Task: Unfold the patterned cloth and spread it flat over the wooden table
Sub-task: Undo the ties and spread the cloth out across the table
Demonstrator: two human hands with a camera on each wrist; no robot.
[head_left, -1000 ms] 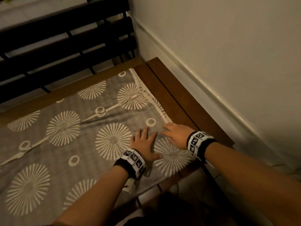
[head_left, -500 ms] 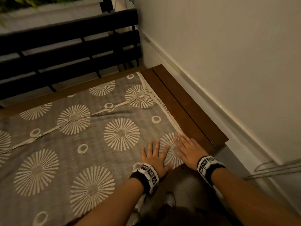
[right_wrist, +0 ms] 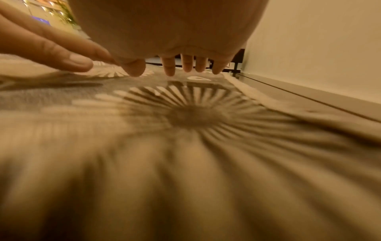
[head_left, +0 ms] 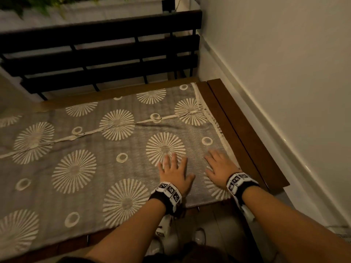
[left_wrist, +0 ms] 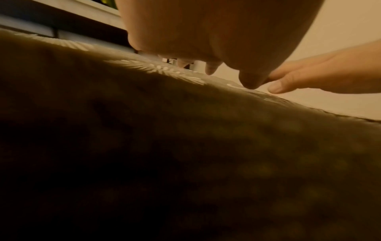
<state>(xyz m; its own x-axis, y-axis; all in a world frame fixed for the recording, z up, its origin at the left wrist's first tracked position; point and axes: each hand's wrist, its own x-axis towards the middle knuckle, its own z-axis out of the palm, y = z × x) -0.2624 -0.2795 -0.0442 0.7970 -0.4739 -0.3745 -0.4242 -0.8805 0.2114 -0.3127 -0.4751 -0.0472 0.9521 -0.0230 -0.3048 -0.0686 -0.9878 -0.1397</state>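
On the table (head_left: 245,130) the cloth (head_left: 91,168) lies spread out, grey with pale sunbursts and rings, covering most of the top and leaving a bare wooden strip along the right side next to the wall (head_left: 284,54). A pale seam runs across the cloth from the left toward its hemmed right edge, with a slight crease beside it. Near the cloth's near right corner both hands lie palm down on the fabric, side by side but not touching. The left hand (head_left: 174,172) has its fingers straight and spread, gripping nothing, its fingertips at the edge of a sunburst. The right hand (head_left: 221,168) is likewise flat with fingers straight, just inside the hem. Each wrist wears a black band with white coded tags. Beyond the table stands a dark slatted railing (head_left: 98,54).
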